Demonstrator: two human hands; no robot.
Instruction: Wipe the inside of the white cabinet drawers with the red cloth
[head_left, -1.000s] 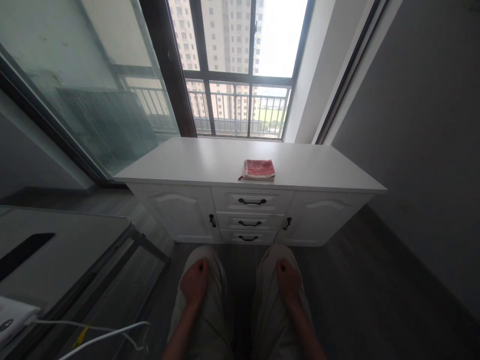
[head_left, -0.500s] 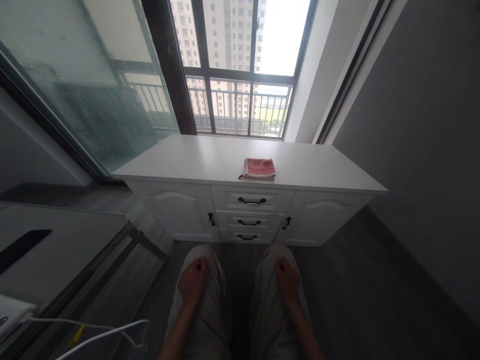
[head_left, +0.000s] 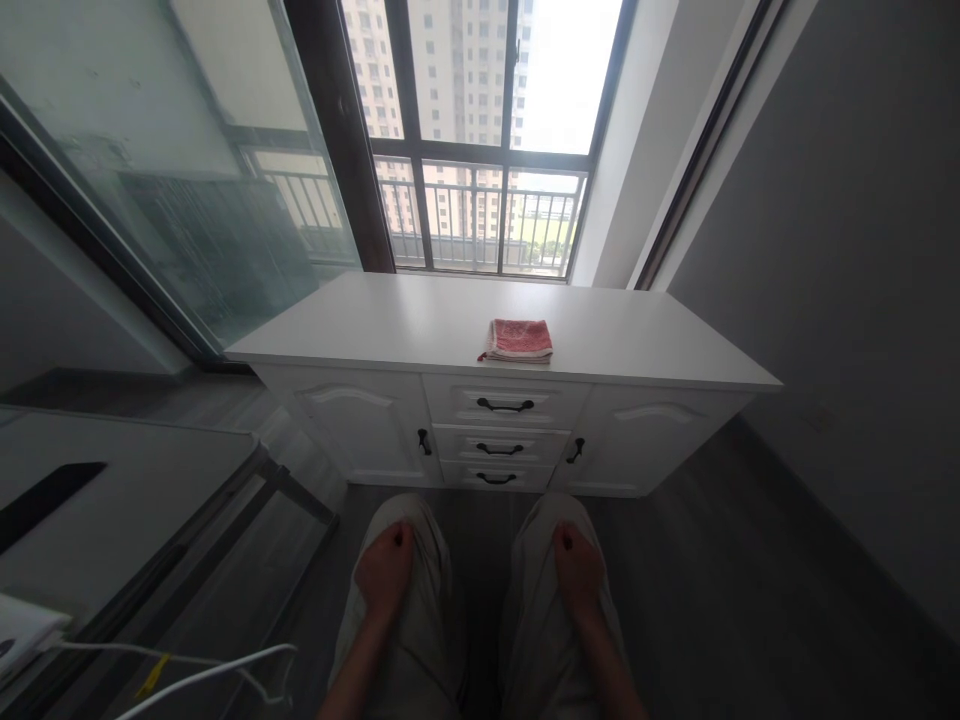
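My left hand [head_left: 385, 568] rests on my left knee, curled into a fist with nothing showing in it. On the other knee lies my right hand [head_left: 580, 570], closed the same way. Both fists sit on light trousers [head_left: 420, 640]. Beyond my knees stands a white cabinet [head_left: 360, 410] with a door on each side and three drawers in the middle. A folded red towel [head_left: 520, 340] with a pale border lies near the front edge of its top, apart from both hands.
To the left is a table [head_left: 172, 490] bearing a dark flat object [head_left: 49, 500] and a white box [head_left: 26, 635]. A white cable [head_left: 217, 670] with a yellow tie hangs off it. Behind the cabinet are glass doors [head_left: 247, 200]; a wall [head_left: 840, 250] runs along the right.
The view has shifted very slightly. Both fists stay on the knees, and the towel lies where it was.
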